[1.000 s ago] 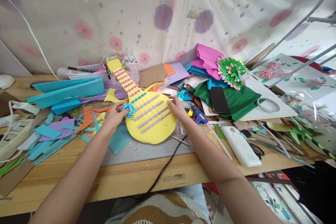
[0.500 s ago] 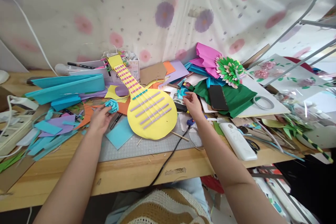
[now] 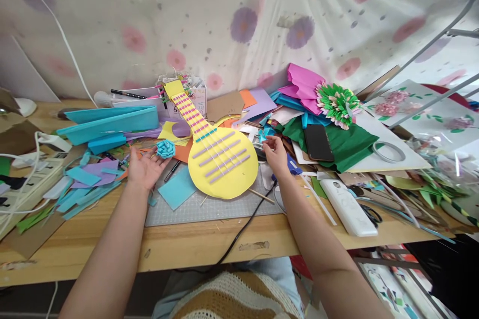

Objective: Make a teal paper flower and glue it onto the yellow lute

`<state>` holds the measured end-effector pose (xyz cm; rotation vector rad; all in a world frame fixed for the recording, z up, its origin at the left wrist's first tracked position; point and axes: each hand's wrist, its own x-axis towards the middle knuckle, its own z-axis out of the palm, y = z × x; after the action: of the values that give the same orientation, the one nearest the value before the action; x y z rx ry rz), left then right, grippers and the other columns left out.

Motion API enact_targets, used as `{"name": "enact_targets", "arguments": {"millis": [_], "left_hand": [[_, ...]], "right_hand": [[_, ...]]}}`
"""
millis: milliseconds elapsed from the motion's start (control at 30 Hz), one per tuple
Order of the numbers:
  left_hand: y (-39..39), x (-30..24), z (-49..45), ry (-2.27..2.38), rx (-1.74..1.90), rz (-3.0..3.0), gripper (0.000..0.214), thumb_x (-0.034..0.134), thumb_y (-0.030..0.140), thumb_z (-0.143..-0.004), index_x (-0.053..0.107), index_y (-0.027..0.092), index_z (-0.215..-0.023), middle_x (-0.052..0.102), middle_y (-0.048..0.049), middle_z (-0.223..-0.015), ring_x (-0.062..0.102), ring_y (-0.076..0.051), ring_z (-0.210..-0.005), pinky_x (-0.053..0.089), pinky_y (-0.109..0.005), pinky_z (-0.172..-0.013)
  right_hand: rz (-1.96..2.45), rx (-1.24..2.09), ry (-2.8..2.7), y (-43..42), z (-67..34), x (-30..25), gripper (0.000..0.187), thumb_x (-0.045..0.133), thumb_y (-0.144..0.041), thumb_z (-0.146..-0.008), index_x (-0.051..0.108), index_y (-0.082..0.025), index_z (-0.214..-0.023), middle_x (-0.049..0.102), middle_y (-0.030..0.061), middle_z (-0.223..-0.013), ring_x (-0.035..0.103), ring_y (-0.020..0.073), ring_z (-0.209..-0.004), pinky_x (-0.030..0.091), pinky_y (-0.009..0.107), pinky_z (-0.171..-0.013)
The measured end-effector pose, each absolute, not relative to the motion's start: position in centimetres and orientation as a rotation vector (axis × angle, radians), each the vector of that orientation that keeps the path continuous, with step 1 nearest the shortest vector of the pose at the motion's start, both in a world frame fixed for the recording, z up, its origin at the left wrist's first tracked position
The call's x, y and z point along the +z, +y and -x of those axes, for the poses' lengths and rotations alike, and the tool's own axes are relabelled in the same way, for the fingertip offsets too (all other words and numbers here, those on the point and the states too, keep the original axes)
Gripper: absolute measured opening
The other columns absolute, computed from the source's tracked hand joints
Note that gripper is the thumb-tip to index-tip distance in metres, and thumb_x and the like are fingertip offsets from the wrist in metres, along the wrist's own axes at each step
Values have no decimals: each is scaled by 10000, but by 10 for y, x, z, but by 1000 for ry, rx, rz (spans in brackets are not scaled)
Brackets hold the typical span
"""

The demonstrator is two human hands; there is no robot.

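Note:
My left hand (image 3: 144, 169) is turned palm up on the left, its fingers under a folded blue paper flower (image 3: 165, 149) that it holds. Beside it, a yellow paper banjo-like instrument (image 3: 224, 187) with white strings lies on the grey cutting mat (image 3: 168, 218). My right hand (image 3: 276, 155) is to the right of the instrument, with thumb and fingers bent together. Its fingertips meet a small light-blue paper piece (image 3: 263, 135); whether they grip it is unclear. A blue glue gun (image 3: 294, 165) is partly hidden behind my right wrist.
A black phone (image 3: 318, 142), green crepe paper (image 3: 355, 142) and a green-and-pink paper flower (image 3: 339, 104) lie at right, above a white power bank (image 3: 348, 207). Blue paper scraps (image 3: 84, 177) and a power strip (image 3: 28, 189) are at left. A black cable (image 3: 241, 232) crosses the front edge.
My left hand has turned over, from gripping the blue flower from above to palm up with the flower on its fingers. My right hand stays near the light-blue piece. The view has shifted slightly.

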<state>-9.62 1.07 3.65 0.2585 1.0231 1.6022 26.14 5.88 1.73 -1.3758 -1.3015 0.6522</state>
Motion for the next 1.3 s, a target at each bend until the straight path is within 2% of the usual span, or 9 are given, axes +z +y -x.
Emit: {"name": "enact_targets", "arguments": {"millis": [167, 400, 533, 733, 867, 1067, 1200, 1300], "left_hand": [[8, 38, 96, 1012, 1611, -280, 607, 234, 660, -844, 577, 165, -920, 636, -137, -1015, 591, -226, -1040, 524, -368, -814], [10, 36, 92, 1025, 1599, -239, 598, 254, 636, -855, 555, 143, -1010, 630, -141, -998, 589, -229, -1025, 514, -388, -824], [11, 38, 88, 1076, 1588, -242, 523, 248, 561, -895, 548, 139, -961, 632, -121, -970, 608, -201, -961, 516, -356, -810], [13, 36, 85, 1113, 1600, -294, 488, 265, 535, -902, 551, 141, -931, 622, -112, -971, 605, -196, -958, 510, -350, -826], [13, 36, 83, 1108, 1596, -281, 452, 294, 532, -894, 538, 154, -933, 610, -108, -964, 608, -194, -931, 506, -358, -823], [14, 34, 77, 1103, 1566, -293, 406, 314, 487, -905, 534, 145, -908, 606, -94, -915, 612, -173, -875, 509, -331, -790], [14, 29, 75, 1094, 1556, -357, 293, 374, 377, -912, 544, 144, -860, 610, -68, -870, 616, -149, -843, 513, -301, -777], [15, 27, 74, 1089, 1560, -419, 256, 410, 344, -898, 558, 145, -835, 619, -66, -872, 614, -140, -836, 514, -296, -778]], "right_hand": [[1443, 708, -1478, 59, -250, 22, 340, 530, -428, -750, 542, -192, -995, 627, 95, -988, 588, 204, -899, 460, 370, -789], [1540, 794, -1645, 77, -236, 25, 292, 510, -384, -773, 588, -204, -989, 674, 36, -879, 613, 190, -782, 460, 341, -733], [1502, 745, -1538, 78, -233, 26, 255, 536, -364, -744, 616, -193, -915, 679, 48, -922, 619, 198, -844, 463, 345, -773], [1205, 1058, -1123, 73, -239, 37, 291, 629, -387, -650, 598, -187, -858, 664, 24, -801, 607, 156, -692, 495, 298, -653], [1088, 1056, -866, 82, -257, 38, 318, 695, -355, -596, 567, -189, -836, 633, -17, -725, 583, 123, -628, 496, 272, -622], [890, 939, -743, 123, -259, 35, 225, 654, -271, -673, 549, -183, -852, 646, -18, -804, 616, 105, -732, 510, 268, -752], [932, 979, -760, 159, -241, 38, 159, 600, -271, -724, 556, -174, -842, 647, 3, -781, 630, 143, -761, 526, 312, -730], [927, 965, -709, 178, -232, 40, 154, 534, -259, -766, 542, -181, -898, 640, 2, -816, 627, 127, -739, 528, 315, -733]]}}
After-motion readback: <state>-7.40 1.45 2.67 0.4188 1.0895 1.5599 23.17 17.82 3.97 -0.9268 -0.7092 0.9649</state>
